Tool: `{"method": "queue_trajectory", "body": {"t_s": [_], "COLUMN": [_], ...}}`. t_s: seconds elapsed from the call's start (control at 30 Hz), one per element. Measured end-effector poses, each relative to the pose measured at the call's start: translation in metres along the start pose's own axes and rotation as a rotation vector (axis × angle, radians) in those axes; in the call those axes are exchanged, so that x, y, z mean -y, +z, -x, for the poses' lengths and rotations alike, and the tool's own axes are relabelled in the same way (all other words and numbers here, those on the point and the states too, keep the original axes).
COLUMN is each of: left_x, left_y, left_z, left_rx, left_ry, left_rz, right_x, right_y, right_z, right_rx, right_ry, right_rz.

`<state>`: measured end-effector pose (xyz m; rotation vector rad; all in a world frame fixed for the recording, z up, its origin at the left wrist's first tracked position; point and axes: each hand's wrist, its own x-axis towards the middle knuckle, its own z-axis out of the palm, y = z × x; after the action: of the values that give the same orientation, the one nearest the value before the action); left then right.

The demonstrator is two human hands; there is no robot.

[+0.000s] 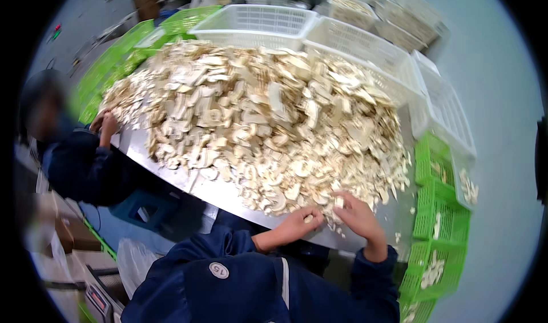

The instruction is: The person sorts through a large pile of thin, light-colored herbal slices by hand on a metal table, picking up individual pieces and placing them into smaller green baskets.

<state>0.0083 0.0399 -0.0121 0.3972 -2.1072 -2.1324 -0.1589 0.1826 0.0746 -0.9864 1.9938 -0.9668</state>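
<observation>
A broad heap of pale dried slices, mushroom by their look, covers much of a metal table. At the heap's near edge, my left hand is curled around a small pale piece, which shows at the fingertips. Just to its right, my right hand pinches another pale piece between thumb and fingers. Small crumbs lie on the metal between and below the hands. Blur hides the exact shape of both held pieces.
White plastic crates line the table's far side. Green baskets, several holding a few slices, stand along the right. At the left, another person's hands touch the heap. A blue stool stands below the table edge.
</observation>
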Motion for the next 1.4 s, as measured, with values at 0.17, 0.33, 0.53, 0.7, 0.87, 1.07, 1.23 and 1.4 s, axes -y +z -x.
{"method": "queue_trajectory", "body": {"t_s": [0.17, 0.33, 0.53, 0.7, 0.87, 1.07, 1.23, 1.4], "left_x": [0.026, 0.027, 0.014, 0.021, 0.007, 0.032, 0.047, 0.029], "left_y": [-0.011, -0.007, -0.017, -0.013, -0.017, -0.011, -0.005, 0.001], "left_z": [0.005, 0.002, 0.006, 0.002, 0.006, -0.004, -0.012, -0.002], "left_rx": [0.133, 0.218, 0.163, 0.197, 0.214, 0.203, 0.133, 0.180], "left_ry": [0.051, 0.206, 0.284, 0.291, 0.303, 0.336, 0.438, 0.203], "left_rz": [-0.097, -0.025, 0.004, -0.010, 0.030, 0.021, -0.013, 0.131], "right_x": [0.068, 0.070, -0.012, -0.009, -0.057, -0.049, -0.047, -0.046], "right_y": [-0.066, -0.122, -0.068, -0.027, -0.017, -0.021, -0.024, -0.023], "right_z": [-0.060, -0.121, -0.067, 0.019, 0.028, 0.028, 0.036, 0.042], "right_rx": [0.216, -0.773, -0.818, -0.702, -0.787, -0.796, -0.840, -0.664], "right_ry": [-0.036, -0.488, -0.077, 0.122, 0.038, 0.085, 0.075, 0.110], "right_rz": [0.179, -0.444, 0.347, 0.798, 0.679, 0.756, 0.802, 0.543]}}
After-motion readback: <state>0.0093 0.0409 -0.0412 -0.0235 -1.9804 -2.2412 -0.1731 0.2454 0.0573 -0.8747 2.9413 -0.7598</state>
